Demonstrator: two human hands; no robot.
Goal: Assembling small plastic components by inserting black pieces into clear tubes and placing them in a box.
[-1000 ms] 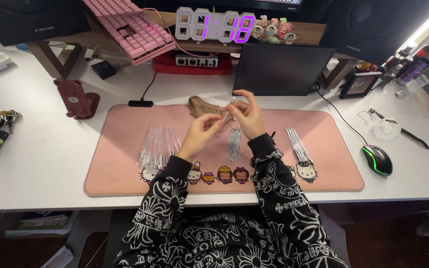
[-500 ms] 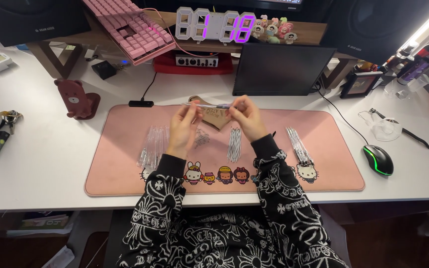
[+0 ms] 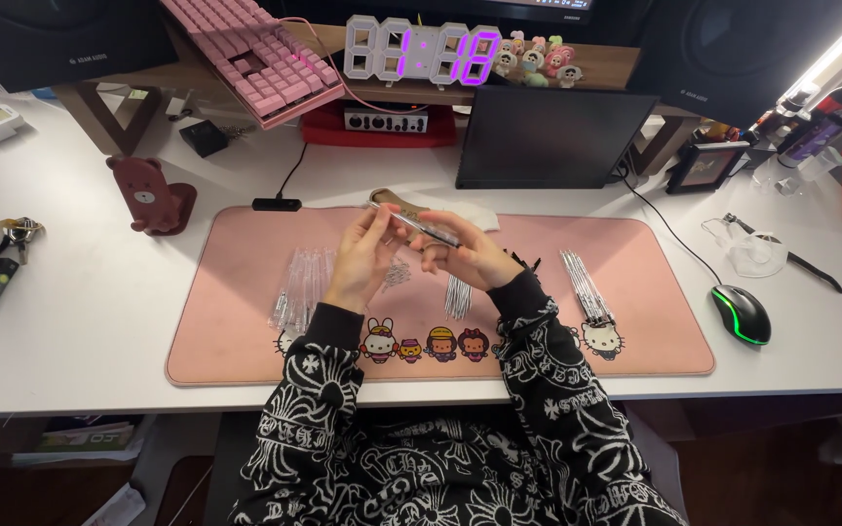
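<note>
Both hands meet above the middle of the pink mat (image 3: 246, 292). The left hand (image 3: 361, 255) pinches one end of a slender clear pen (image 3: 411, 226) between its fingers (image 3: 374, 219); the right hand (image 3: 462, 255) grips the other end, fingers closed around the barrel. The pen is held level and clear of the mat.

On the mat, left of the hands, lies a pile of clear barrels (image 3: 300, 287). Below the right wrist lies a small bundle of thin refills (image 3: 457, 294), and further right a second bundle (image 3: 585, 284). A few tiny parts (image 3: 398, 275) lie under the hands.

Judgement: one pen is in hand, seemingly in assembly. The loose piles suggest most of the work remains. No finished stack can be identified on the table (image 3: 80, 292).
</note>
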